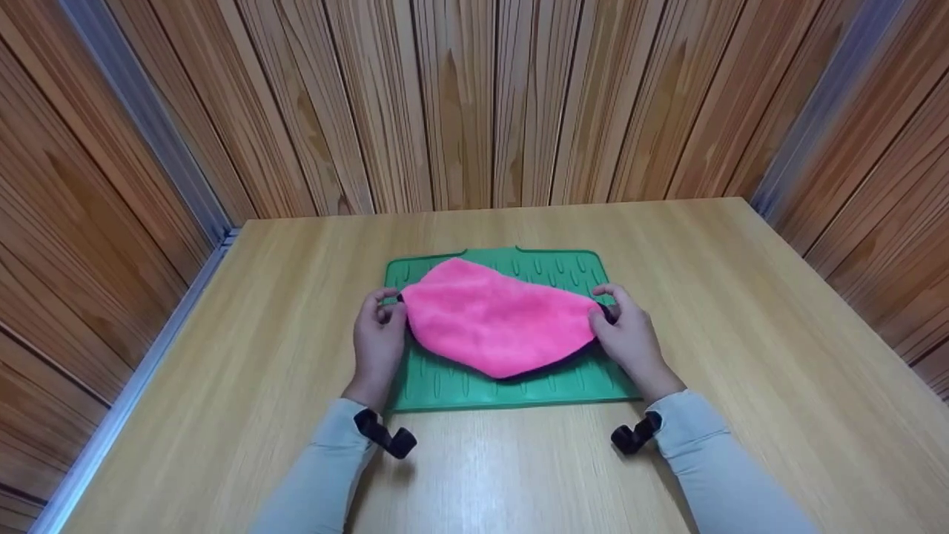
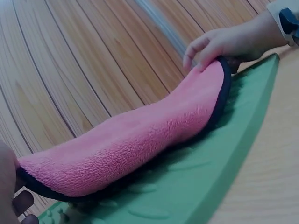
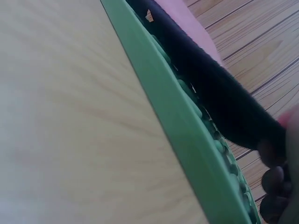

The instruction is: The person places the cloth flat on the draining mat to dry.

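Note:
A pink plush cloth (image 1: 504,319) with dark edging and a dark underside spans between the two hands over a green ridged mat (image 1: 511,397). At its left end, my left hand (image 1: 379,341) pinches a corner between thumb and fingers. My right hand (image 1: 630,334) pinches the opposite corner, thumb on the pink face. In the left wrist view the cloth (image 2: 126,144) sags in the middle, close over the mat (image 2: 210,186), with the right hand (image 2: 233,44) at its far end. The right wrist view shows the dark underside (image 3: 224,107) above the mat's edge.
The mat lies flat on a light wooden table (image 1: 222,415). Wood-plank walls (image 1: 460,104) rise behind the table and at both sides, with grey metal strips (image 1: 148,111) in the corners. Each wrist wears a black camera mount (image 1: 385,436) over a light sleeve.

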Tool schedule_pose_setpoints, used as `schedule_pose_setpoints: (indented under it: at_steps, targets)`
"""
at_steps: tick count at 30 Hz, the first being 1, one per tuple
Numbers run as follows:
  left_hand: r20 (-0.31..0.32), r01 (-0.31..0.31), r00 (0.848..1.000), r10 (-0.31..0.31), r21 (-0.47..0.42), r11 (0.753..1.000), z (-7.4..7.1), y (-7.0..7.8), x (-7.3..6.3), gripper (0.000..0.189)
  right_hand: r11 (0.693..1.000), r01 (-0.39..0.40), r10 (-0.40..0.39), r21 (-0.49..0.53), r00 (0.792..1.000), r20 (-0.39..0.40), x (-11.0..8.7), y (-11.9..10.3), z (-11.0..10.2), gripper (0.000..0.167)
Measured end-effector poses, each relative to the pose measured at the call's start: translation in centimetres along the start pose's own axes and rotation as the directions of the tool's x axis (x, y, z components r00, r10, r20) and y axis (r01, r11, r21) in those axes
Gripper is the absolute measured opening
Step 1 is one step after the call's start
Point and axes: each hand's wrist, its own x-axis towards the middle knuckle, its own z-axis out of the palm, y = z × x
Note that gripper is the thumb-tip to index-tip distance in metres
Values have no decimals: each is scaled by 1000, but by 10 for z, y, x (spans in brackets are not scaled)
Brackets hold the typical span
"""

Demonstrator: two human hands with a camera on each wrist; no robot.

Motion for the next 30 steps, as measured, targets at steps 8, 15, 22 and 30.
schedule_pose_setpoints:
  at_steps: [8, 15, 22, 30]
  targets:
    - [187, -21, 982, -14, 182, 983, -4, -12, -10, 51, 991, 22, -5, -131, 992, 129, -4, 1, -1, 45]
    - [401, -197, 914, 70, 287, 937, -16, -18, -14, 67, 989, 129, -111, -76, 972, 207, -13, 1, -2, 51]
    - [448, -262, 892, 63, 397, 880, -19, -23, -14, 68, 980, 190, -167, -61, 948, 271, -17, -5, 4, 54]
    - [453, -278, 888, 82, 386, 880, -19, -18, -15, 64, 974, 225, -208, -36, 941, 268, -20, -5, 8, 49]
